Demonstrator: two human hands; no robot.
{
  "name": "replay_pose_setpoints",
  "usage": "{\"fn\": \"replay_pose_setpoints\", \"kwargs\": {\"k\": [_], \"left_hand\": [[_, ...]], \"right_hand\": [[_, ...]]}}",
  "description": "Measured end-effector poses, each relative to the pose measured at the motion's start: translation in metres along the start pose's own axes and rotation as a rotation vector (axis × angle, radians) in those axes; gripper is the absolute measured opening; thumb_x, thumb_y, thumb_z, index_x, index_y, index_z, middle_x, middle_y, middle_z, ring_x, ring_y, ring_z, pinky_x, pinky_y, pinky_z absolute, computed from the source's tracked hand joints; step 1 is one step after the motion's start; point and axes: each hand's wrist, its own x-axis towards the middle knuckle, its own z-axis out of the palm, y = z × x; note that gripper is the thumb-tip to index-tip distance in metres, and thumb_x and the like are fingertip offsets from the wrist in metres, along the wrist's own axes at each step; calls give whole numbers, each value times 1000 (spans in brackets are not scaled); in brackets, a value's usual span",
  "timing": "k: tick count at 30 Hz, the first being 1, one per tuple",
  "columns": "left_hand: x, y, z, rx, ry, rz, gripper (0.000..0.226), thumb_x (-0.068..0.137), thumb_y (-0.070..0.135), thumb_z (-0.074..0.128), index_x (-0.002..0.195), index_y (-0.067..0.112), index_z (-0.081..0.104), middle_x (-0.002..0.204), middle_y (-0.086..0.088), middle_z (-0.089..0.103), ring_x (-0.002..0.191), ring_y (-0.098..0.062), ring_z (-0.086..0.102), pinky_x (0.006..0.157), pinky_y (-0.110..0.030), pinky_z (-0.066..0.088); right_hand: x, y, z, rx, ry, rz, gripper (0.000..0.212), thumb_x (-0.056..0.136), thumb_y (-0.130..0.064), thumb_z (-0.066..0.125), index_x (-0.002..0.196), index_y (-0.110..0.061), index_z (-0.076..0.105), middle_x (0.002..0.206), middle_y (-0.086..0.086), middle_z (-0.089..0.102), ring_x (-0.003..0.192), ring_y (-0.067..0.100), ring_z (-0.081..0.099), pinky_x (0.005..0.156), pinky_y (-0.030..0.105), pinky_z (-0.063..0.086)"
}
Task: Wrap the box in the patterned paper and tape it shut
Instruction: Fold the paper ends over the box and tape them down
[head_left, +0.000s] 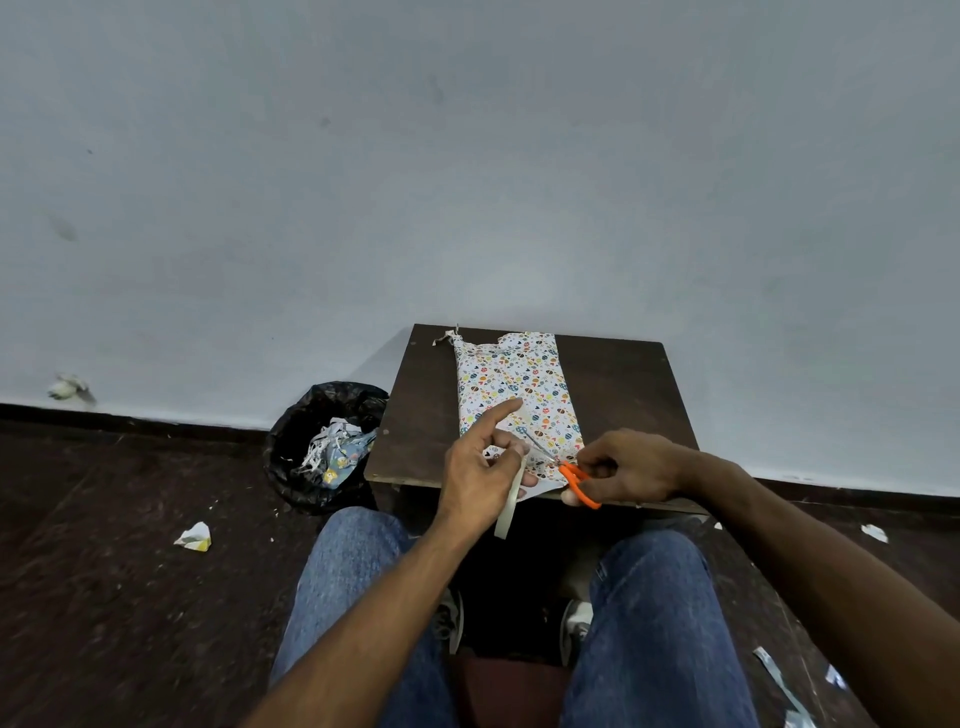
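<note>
At the near edge of the small dark table (623, 384), the right hand (626, 467) grips orange-handled scissors (574, 480), its fingers curled through the loops and the blades pointing left and away over the paper. Just left of it, the left hand (480, 467) holds a roll of pale tape (509, 506) that hangs below the table edge, with the index finger stretched out flat onto the package. The box (511, 389) lies lengthwise on the table, running away toward the wall, already covered in white paper printed with small coloured shapes; its far end is ragged and crumpled. To the left, on the floor, a bin lined with a black bag (322, 447) holds shredded white strips and patterned paper scraps.
</note>
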Motion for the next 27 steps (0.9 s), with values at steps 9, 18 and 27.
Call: {"fn": "replay_pose_setpoints", "kwargs": {"k": [9,18,27], "left_hand": [[-1,5,-2,-2,29,20,54,92,-8,56,132,29,53,84,-13,62,63,-32,72,64,-33,58],[-3,14,0,-32,-17,-20,72,84,-19,44,136,31,45,91,-11,65,71,-31,73,58,-31,55],[0,16,8,-82,-3,41,83,80,-23,46,147,23,31,92,-7,71,99,-17,66,84,-17,47]], "right_hand": [[-7,57,21,-50,283,567,57,74,-67,67,59,-14,51,63,-2,60,64,19,60,58,28,41],[1,68,31,263,224,752,23,70,-26,71,69,-6,62,60,10,66,46,23,64,39,21,44],[-3,6,4,647,186,140,22,87,-20,74,88,1,71,69,1,65,60,8,56,51,19,45]]}}
